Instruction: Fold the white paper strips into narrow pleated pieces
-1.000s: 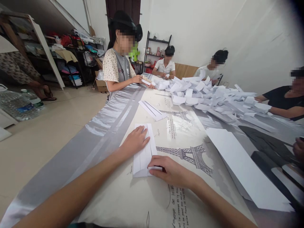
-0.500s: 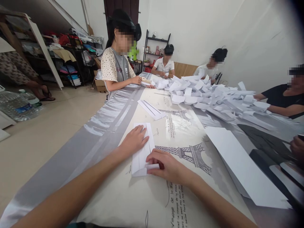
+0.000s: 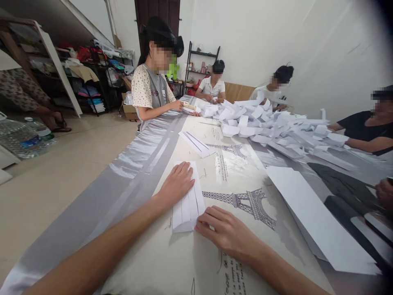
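A folded white paper (image 3: 183, 211), long and narrow with dark lines along its length, lies on the patterned tablecloth (image 3: 147, 254) before me. My left hand (image 3: 177, 182) rests flat on its upper part, fingers stretched out. At the lower right corner, the thumb and fingers of my right hand (image 3: 222, 229) pinch the paper's edge. The fingertips partly hide that corner. Just beyond lies another folded white paper (image 3: 196, 144), touched by neither hand.
A large heap of white paper pieces (image 3: 260, 123) covers the table's far right. Nearer on the right lies a long white sheet (image 3: 316, 217). Several people sit around the table; one at the left (image 3: 156, 82) holds a paper piece. Water bottles (image 3: 29, 137) stand on the floor.
The flap that my right hand held raised at the lower end now lies flat. My right hand has shifted slightly right and down to the paper's corner. My left hand stays on the paper.
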Tool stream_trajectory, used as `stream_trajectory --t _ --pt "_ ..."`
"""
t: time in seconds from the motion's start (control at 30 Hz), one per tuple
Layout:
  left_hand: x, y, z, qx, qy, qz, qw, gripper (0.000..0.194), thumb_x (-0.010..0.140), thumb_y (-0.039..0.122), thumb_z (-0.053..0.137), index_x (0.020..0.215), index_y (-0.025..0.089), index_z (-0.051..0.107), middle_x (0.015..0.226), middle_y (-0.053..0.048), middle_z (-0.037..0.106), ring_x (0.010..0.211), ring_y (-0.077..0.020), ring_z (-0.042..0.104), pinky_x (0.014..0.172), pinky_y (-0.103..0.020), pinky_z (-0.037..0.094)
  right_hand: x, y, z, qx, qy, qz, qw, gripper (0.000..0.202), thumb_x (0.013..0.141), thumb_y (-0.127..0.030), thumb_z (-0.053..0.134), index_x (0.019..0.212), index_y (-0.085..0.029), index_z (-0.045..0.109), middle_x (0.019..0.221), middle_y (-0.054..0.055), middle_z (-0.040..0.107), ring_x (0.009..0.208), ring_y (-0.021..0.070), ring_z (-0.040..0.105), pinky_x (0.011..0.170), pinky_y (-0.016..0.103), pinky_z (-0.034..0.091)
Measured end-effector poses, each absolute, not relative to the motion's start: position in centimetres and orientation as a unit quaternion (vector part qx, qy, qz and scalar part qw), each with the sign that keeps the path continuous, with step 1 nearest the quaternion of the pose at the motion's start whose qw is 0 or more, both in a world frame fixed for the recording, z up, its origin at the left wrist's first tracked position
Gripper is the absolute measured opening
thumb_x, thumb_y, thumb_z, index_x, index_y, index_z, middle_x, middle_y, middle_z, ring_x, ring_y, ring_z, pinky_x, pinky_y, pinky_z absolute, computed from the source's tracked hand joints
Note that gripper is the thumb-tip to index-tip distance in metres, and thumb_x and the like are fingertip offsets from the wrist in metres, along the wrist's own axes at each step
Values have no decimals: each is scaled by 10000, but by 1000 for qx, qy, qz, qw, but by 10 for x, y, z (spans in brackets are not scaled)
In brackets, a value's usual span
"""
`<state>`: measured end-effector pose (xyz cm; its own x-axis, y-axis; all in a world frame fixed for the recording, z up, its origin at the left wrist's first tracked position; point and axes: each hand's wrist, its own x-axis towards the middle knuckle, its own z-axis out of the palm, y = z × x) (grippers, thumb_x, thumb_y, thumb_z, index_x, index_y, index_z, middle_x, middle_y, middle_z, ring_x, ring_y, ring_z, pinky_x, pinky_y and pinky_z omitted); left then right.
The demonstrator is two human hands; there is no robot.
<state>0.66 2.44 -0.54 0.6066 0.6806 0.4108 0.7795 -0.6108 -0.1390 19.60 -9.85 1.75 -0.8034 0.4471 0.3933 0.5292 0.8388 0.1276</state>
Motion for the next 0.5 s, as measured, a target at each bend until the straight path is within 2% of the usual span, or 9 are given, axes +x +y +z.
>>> stream_trajectory --t 0.1,0.2,0.27,0.37,0.43,0.5 --pt "10 22 -2 -887 -410 -136 162 188 1028 200 459 1143 120 585 1244 -171 613 1131 -298 588 950 -420 448 196 -120 16 -281 -936 -161 139 183 984 -76 538 1073 -87 698 1081 132 727 857 221 622 745 366 541" --pt "13 20 2 -896 -404 -108 149 186 1034 144 414 1057 133 597 1064 -135 649 973 -268 621 851 -384 466 197 -138 10 -328 -922 -150 137 326 1025 -209 520 1295 -59 624 1324 156 673 1084 273 640 884 412 565" --pt "12 19 7 -898 -408 -103 127 194 1034 140 413 1035 135 607 1022 -123 653 945 -262 629 840 -378 470 198 -147 5 -356 -913 -137 145 382 1052 -274 474 1355 -72 588 1408 137 632 1193 273 621 955 426 557" --pt "2 14 21 -908 -389 -146 57 174 1027 257 513 1115 150 618 1163 -127 640 1053 -269 624 940 -394 461 197 -153 0 -371 -907 -136 145 421 1071 -311 428 1399 -81 557 1471 130 583 1259 259 607 1001 430 545" --pt "-8 10 32 -935 -312 -159 -58 351 1001 374 590 1308 205 562 1370 -103 568 1186 -248 595 1014 -367 447 197 -154 -3 -379 -904 -137 145 436 1074 -333 423 1407 -84 554 1478 126 576 1264 256 611 1008 428 544" --pt "-16 7 40 -947 -246 -109 -177 600 935 525 661 1449 279 472 1535 -69 454 1330 -255 524 1050 -347 441 195 -155 -4 -388 -899 -138 151 450 1073 -360 429 1414 -95 554 1466 110 591 1271 256 610 1024 423 539"
